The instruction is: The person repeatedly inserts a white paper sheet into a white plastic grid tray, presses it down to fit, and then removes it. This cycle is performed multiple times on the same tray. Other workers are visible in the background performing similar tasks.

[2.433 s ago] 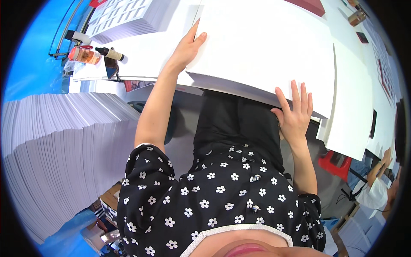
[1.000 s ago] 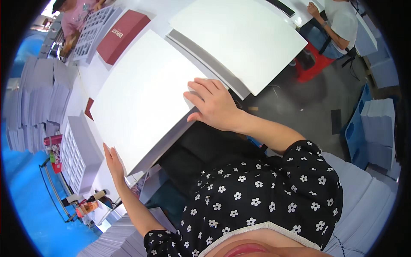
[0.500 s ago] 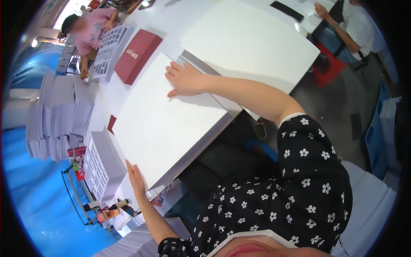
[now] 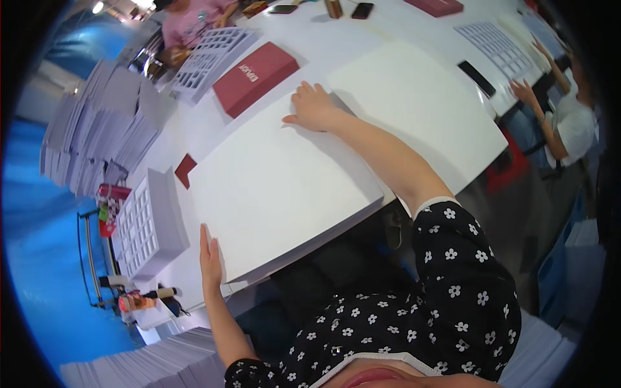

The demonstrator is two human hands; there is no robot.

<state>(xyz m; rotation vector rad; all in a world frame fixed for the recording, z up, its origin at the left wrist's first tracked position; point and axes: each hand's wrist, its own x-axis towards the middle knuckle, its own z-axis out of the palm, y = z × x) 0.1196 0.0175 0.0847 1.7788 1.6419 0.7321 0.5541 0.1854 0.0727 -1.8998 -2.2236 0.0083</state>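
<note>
In front of me at the table's near edge lies a thick stack of large white sheets or boards (image 4: 284,194); I cannot tell which. My right hand (image 4: 315,107) rests palm down on its far edge, fingers spread. My left hand (image 4: 210,258) stands upright against its left side, fingers straight and close together. Neither hand grips anything. Beyond my right arm lies a second large white sheet or stack (image 4: 414,110), and beside the far edge is a dark red box (image 4: 255,77) with light lettering.
White compartment trays stand at left (image 4: 149,226) and far left (image 4: 217,58). A tall pile of white sheets (image 4: 97,129) sits at the left. A small red piece (image 4: 185,169) lies near the stack. Co-workers sit across the table (image 4: 194,26) and at right (image 4: 569,116).
The whole view has shifted and turned, with more of the far table now showing. Both hands keep contact with the white stack, my right one still at its far edge.
</note>
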